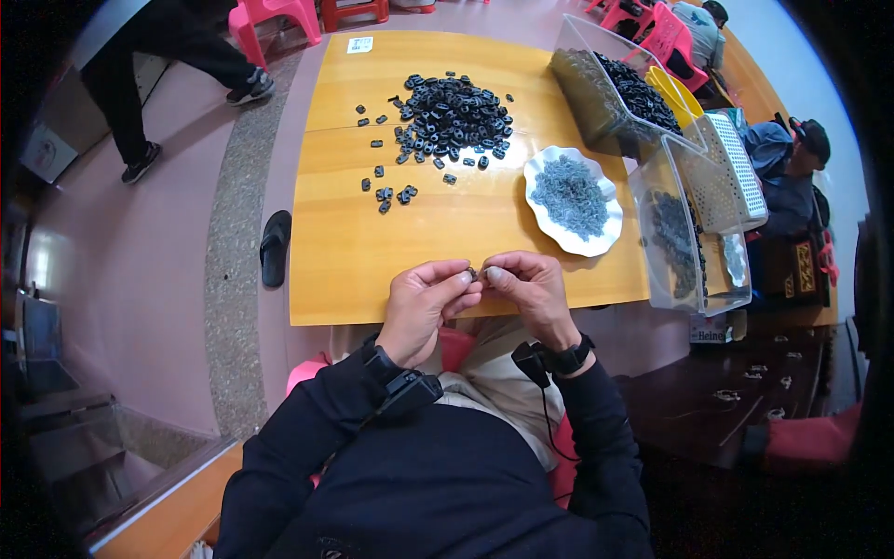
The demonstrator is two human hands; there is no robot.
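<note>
Labels and packages around the yellow wooden desk (354, 252)

A small white rectangular paper label (359, 44) lay flat at the desk's far edge, printed with dark marks too small to read. Below the desk's right end, under the clear plastic bins (652, 270), stood a white cardboard box (712, 328) with green lettering. No screen could be made out clearly.

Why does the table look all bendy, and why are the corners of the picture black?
Head view: the fisheye lens bows the yellow table's straight edges and leaves a dark rim at the corners; light is soft and even; the tiny part pinched between left hand and right hand is too small to make out.
</note>
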